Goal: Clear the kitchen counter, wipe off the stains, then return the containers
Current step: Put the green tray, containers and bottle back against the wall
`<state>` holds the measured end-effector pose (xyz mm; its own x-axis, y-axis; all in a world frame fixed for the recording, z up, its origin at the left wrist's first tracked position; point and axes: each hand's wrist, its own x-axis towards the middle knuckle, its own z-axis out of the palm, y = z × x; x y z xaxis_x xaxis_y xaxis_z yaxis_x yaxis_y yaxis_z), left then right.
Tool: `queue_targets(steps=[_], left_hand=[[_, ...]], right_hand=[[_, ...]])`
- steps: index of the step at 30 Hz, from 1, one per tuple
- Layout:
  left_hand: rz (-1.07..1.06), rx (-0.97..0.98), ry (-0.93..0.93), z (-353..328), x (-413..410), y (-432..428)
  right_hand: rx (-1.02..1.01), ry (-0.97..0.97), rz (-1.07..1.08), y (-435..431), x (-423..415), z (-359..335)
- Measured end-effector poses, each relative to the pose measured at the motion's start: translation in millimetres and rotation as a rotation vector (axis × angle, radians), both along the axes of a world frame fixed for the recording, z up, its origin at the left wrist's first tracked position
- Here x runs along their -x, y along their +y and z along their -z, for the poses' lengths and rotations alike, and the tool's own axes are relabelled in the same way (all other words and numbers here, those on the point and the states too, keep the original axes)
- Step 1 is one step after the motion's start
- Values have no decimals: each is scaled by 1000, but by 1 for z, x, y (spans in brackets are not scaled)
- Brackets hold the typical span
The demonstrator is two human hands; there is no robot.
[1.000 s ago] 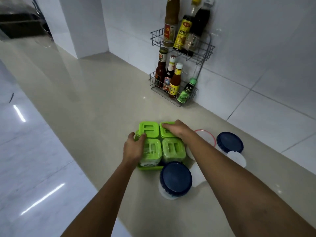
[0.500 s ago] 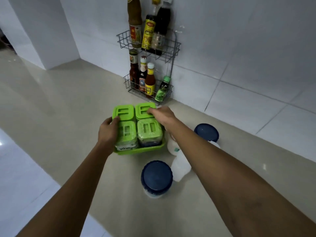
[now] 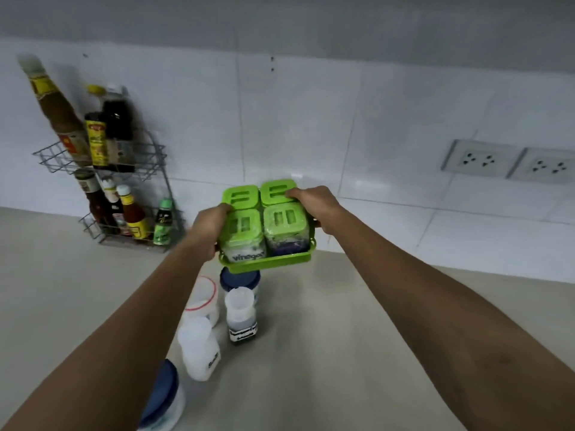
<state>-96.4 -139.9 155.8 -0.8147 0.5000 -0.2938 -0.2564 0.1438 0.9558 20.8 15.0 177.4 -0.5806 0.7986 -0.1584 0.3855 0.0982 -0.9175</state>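
aloft: tray (image 3: pixel 268 264), left hand (image 3: pixel 208 226), right hand (image 3: pixel 318 204)

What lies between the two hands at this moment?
In the head view, the green tray with four green-lidded containers lies between the left hand and the right hand; each hand grips one side of it.

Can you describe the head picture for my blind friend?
The left hand and right hand hold a green tray of four green-lidded jars over a beige counter. White tubs stand below; a bottle rack is at left.
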Motion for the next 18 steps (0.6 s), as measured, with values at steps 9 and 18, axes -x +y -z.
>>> queue_targets(steps=[9, 18], left_hand=[[231, 101, 37, 56, -83, 115], [330, 159, 52, 128, -112, 179]], right_hand=[[137, -42, 233, 96, -103, 76], [158, -53, 378, 152, -134, 159]])
